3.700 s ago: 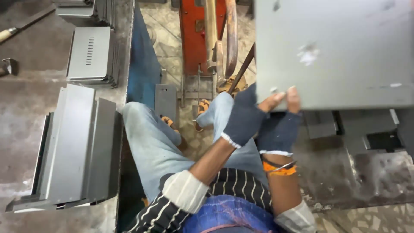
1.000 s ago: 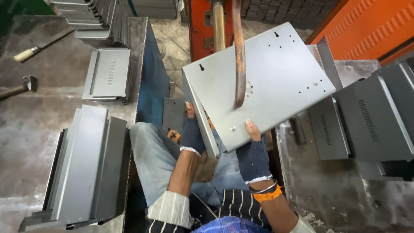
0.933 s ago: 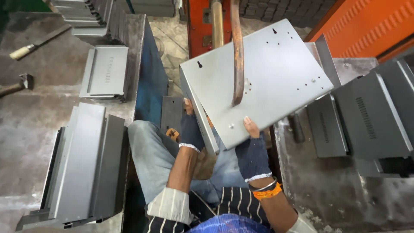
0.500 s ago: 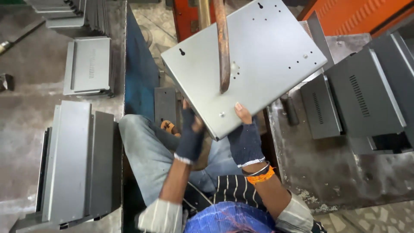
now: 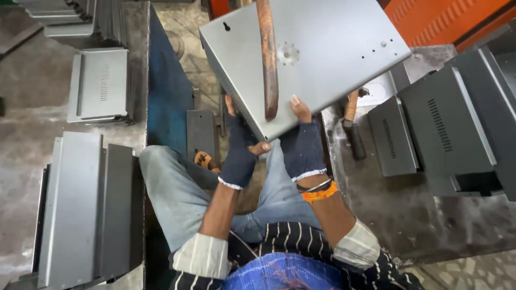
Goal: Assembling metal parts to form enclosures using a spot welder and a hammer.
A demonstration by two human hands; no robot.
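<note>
At your far left, a stack of bent grey sheet-metal panels (image 5: 80,209) lies flat on the stained bench, edges folded up into shallow channels, and beyond it sits a smaller louvred cover (image 5: 99,86) with a row of stamped slots. A blue-painted upright plate (image 5: 169,96) edges that bench beside your denim-clad knee. Your left hand (image 5: 239,153), in a dark knitted fingerless glove, grips the lower left corner of the grey metal panel (image 5: 317,53), fingers closed around its folded edge and thumb showing beneath. The panel is a smooth, matte, box-shaped sheet with a keyhole slot, a ring of small punched holes and a line of drilled holes; you hold it tilted above your lap, in front of the machine. A rusty curved steel bar (image 5: 267,59) crosses over its face. Your right hand (image 5: 302,142), gloved likewise, with an orange band at the wrist, clamps the panel's near edge, thumb pressed on top. To the right, a wooden-handled hammer (image 5: 350,126) rests on the scuffed table, next to dark grey louvred housings (image 5: 441,123) standing together.
</note>
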